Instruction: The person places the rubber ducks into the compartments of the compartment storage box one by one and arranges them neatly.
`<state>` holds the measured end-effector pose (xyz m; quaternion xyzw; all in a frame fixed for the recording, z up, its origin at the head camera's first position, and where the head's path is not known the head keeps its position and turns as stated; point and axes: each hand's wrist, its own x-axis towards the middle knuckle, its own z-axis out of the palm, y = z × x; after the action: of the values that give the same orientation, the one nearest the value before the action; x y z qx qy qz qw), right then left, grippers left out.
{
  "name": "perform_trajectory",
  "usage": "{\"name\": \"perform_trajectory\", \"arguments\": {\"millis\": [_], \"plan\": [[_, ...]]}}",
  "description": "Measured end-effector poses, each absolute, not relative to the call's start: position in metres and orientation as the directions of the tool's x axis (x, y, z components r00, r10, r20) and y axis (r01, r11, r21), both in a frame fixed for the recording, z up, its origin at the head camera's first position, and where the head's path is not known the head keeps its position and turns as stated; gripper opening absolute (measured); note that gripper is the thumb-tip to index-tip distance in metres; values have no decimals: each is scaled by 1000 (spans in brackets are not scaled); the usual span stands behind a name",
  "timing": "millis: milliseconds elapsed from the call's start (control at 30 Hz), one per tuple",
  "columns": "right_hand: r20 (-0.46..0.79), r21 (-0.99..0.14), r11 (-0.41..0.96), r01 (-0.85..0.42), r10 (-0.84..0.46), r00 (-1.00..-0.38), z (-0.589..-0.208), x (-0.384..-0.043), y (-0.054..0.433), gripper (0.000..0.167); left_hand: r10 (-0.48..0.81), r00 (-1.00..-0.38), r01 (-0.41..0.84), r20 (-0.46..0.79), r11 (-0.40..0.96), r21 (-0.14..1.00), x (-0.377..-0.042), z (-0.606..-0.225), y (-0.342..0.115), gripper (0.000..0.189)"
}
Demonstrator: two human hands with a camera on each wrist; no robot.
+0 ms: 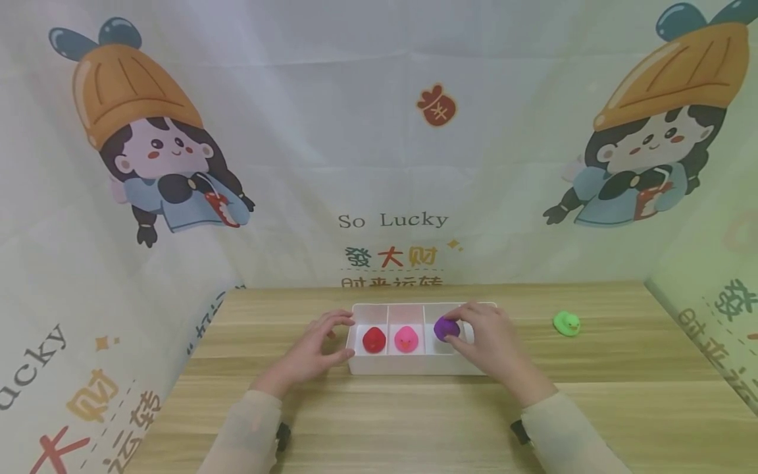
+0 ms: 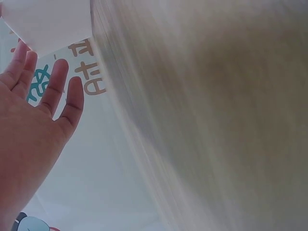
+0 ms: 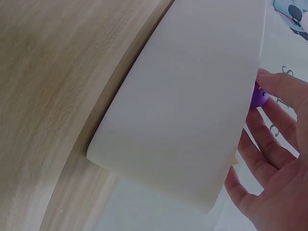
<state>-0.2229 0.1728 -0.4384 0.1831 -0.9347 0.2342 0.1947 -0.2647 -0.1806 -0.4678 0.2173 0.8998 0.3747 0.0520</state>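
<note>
A white box (image 1: 408, 366) with side-by-side compartments stands on the table, long side toward me. In its left compartment sits a red rubber duck (image 1: 374, 340), and in the one beside it a pink rubber duck (image 1: 406, 340). My right hand (image 1: 494, 342) pinches a purple rubber duck (image 1: 446, 328) between thumb and fingers, inside the rim of the compartment right of the pink one. The right wrist view shows the purple duck (image 3: 260, 97) partly hidden behind the box wall (image 3: 183, 106). My left hand (image 1: 310, 347) rests its fingertips at the box's left end, fingers loosely spread.
A green rubber duck (image 1: 567, 323) lies on the wooden table (image 1: 379, 421), right of the box. Behind the table hangs a pale printed cloth (image 1: 296, 131), which also runs along both sides.
</note>
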Motion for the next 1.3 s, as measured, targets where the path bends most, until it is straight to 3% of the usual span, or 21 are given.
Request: {"name": "perform_trajectory", "arguments": {"millis": [267, 567, 1300], "plan": [[457, -345, 813, -469, -291, -841, -442, -226, 170, 29, 447, -890, 382, 92, 621, 684, -266, -469, -181, 54], [441, -398, 781, -481, -297, -847, -446, -232, 167, 29, 452, -887, 384, 93, 613, 691, -265, -469, -181, 54], [258, -377, 842, -385, -304, -917, -443, -245, 161, 29, 445, -891, 383, 93, 623, 682, -264, -466, -181, 54]]}}
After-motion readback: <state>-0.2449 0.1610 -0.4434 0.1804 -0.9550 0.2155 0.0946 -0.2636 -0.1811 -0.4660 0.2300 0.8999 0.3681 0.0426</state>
